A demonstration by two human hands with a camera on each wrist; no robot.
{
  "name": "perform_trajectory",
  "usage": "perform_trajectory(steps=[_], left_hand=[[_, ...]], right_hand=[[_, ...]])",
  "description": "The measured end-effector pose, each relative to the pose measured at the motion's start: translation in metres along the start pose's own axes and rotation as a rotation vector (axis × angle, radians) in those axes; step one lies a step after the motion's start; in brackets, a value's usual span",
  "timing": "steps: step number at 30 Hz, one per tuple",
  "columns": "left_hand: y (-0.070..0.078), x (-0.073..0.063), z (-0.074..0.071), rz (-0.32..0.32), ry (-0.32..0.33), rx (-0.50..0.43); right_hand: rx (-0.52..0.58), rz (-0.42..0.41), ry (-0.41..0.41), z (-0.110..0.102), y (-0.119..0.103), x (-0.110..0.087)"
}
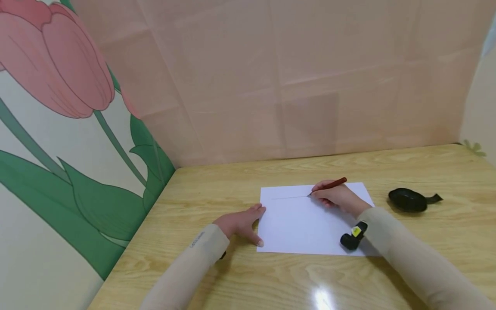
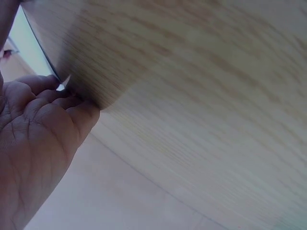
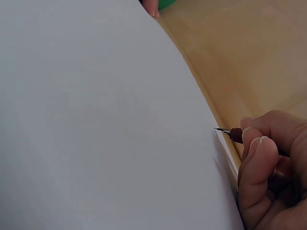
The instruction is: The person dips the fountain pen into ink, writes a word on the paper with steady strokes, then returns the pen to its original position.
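Note:
A white sheet of paper [image 1: 302, 228] lies flat on the wooden table, with a thin dark line [image 1: 288, 198] running across its upper part. My right hand [image 1: 342, 199] pinches a dark red fountain pen [image 1: 335, 184] between thumb and fingers. The pen's metal nib meets the paper at the line's right end; its pointed tip also shows in the right wrist view, ahead of my curled fingers [image 3: 261, 167]. At the sheet's left edge rests my left hand [image 1: 241, 223], thumb and fingers spread apart. Its palm [image 2: 33, 139] faces the left wrist camera.
To the right of the paper, a black oval object [image 1: 408, 200] with a short flared tail lies on the table [image 1: 217, 185]. A pinkish cloth [image 1: 232, 86] hangs behind the table. On the left stands a wall with a painted tulip [image 1: 73, 64].

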State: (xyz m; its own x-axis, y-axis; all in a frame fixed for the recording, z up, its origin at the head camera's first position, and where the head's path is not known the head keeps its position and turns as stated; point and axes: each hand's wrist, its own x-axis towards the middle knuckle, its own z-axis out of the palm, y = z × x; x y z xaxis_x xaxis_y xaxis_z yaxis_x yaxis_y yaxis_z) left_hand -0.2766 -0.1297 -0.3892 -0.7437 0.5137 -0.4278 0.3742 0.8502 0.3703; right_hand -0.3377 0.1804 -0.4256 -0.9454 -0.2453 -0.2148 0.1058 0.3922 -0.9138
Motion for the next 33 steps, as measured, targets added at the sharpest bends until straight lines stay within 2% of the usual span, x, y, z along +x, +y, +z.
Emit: perform_trajectory(steps=[14, 23, 33], left_hand=[[0.002, -0.002, 0.003, -0.014, -0.007, 0.003], [0.0, -0.003, 0.006, -0.014, -0.006, -0.024], [0.001, -0.002, 0.0, -0.011, 0.006, -0.009]], right_hand=[[0.008, -0.005, 0.004, -0.009, 0.009, -0.011], [0.061, -0.003, 0.004, -0.014, 0.014, -0.018], [0.079, -0.019, 0.021, -0.022, 0.013, -0.016]])
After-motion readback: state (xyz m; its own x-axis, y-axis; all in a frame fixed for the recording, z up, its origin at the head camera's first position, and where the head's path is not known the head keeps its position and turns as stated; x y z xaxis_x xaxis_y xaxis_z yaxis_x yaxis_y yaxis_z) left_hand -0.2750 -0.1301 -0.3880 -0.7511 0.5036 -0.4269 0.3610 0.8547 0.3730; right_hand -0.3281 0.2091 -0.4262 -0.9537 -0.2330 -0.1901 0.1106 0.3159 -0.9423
